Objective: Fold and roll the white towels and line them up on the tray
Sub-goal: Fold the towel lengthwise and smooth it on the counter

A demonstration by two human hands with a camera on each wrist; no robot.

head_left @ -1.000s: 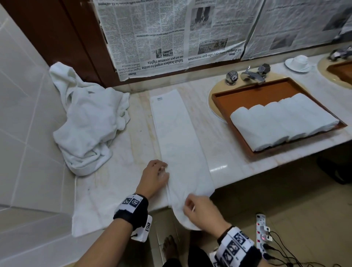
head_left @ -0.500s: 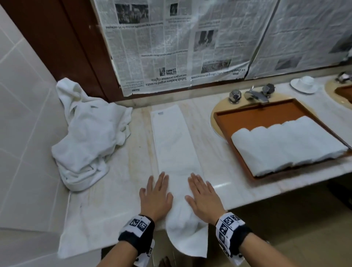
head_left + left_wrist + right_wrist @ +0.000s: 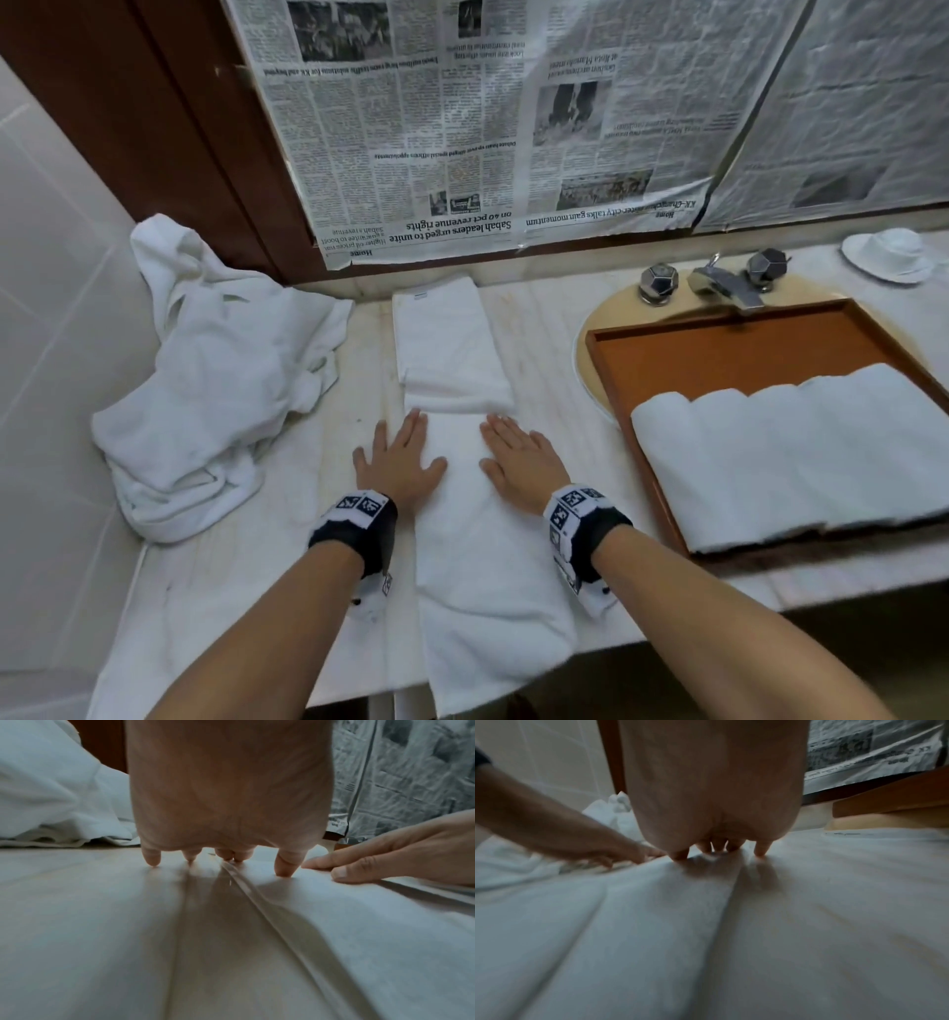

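White towel [image 3: 462, 462] lies long in the middle of the frame. My left hand [image 3: 398, 462] and right hand [image 3: 524, 457] press flat on it, fingers straight, one on each edge.

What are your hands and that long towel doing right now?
Left hand and right hand flat, pressing long towel. Towel on counter, unrolled. Rolled towels on tray. Nothing blocking.

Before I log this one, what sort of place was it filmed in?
Most likely a hotel or guesthouse bathroom: a pale marble vanity counter, a chrome two-handled tap over an oval basin, and rolled white towels lined up on a brown wooden tray.
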